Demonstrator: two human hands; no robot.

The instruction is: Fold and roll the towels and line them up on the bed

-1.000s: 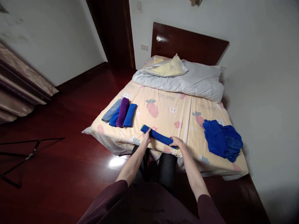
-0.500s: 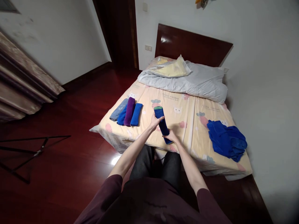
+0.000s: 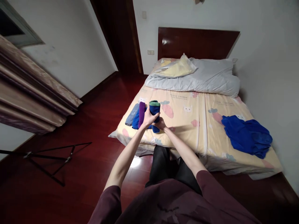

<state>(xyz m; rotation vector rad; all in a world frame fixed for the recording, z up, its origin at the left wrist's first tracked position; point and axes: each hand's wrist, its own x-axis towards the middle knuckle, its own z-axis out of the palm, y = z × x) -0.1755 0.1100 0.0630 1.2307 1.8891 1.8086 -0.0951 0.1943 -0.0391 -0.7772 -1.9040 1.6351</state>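
Between both hands I hold a rolled dark blue towel (image 3: pixel 154 108) with a green edge at its upper end. My left hand (image 3: pixel 149 118) wraps its upper left side, thumb across the front. Lower down, my right hand (image 3: pixel 160 123) closes round the right side of the roll. Just left of it, on the bed, lies a row of rolled towels: a grey one (image 3: pixel 132 115), a blue one (image 3: pixel 135 122) and a purple one (image 3: pixel 141 113). Another blue roll at the row's right end is mostly hidden behind my left hand and the held towel.
A crumpled pile of blue cloth (image 3: pixel 249 135) lies on the right of the bed (image 3: pixel 187 137). A grey quilt (image 3: pixel 210 76) is bunched near the headboard (image 3: pixel 198 43). Black tripod legs (image 3: pixel 53 158) stand on the floor at left, below the curtain (image 3: pixel 35 93).
Both hands have carried the rolled towel left, over beside the row of rolls. The towel now stands more end-on to me, and my hands are closer together. The view has turned slightly left.
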